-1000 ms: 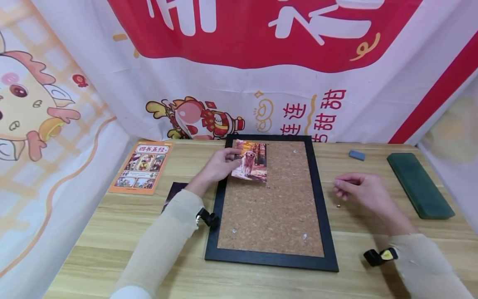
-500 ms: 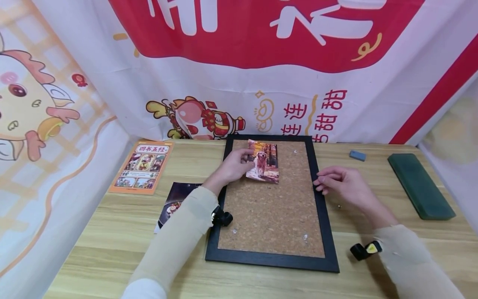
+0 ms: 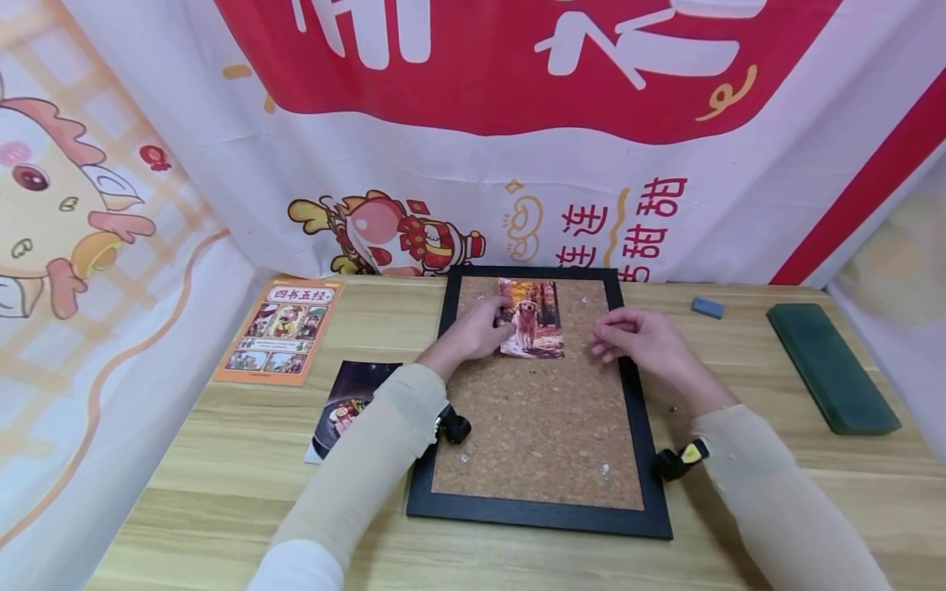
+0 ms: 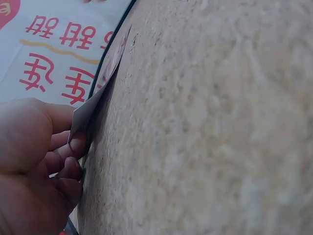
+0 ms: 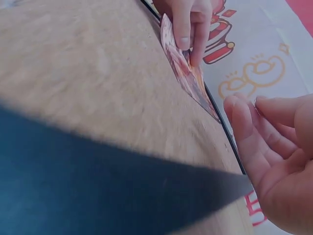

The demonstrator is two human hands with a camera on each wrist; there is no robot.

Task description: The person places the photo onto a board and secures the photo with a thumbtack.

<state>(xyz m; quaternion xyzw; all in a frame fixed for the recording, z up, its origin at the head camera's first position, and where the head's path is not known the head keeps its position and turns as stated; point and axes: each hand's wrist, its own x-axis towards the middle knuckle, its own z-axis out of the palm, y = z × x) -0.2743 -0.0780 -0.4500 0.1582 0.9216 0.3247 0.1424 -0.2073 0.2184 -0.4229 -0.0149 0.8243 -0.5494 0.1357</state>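
My left hand (image 3: 484, 328) pinches the left edge of a photo (image 3: 535, 320) of a golden dog among autumn leaves. In the left wrist view, the photo (image 4: 100, 95) is bent up off the cork, its edge between thumb and fingers. Under it lies a black-framed cork board (image 3: 547, 435). Over the board's right side, my right hand (image 3: 639, 341) holds thumb and fingertips together. The right wrist view shows a tiny shiny thumbtack (image 5: 256, 102) pinched there, mostly hidden. The photo's right edge is near this hand but apart from it.
Small shiny spots (image 3: 605, 470) mark the board near its corners. A small metal piece (image 3: 672, 408) lies right of the frame. Nearby are a blue eraser (image 3: 708, 308) and a green case (image 3: 833, 369). An orange booklet (image 3: 281, 331) and a dark picture (image 3: 351, 406) lie left.
My left hand has carried the photo rightward over the upper board. The right hand has come in leftward from beside the frame to above the board, near the photo.
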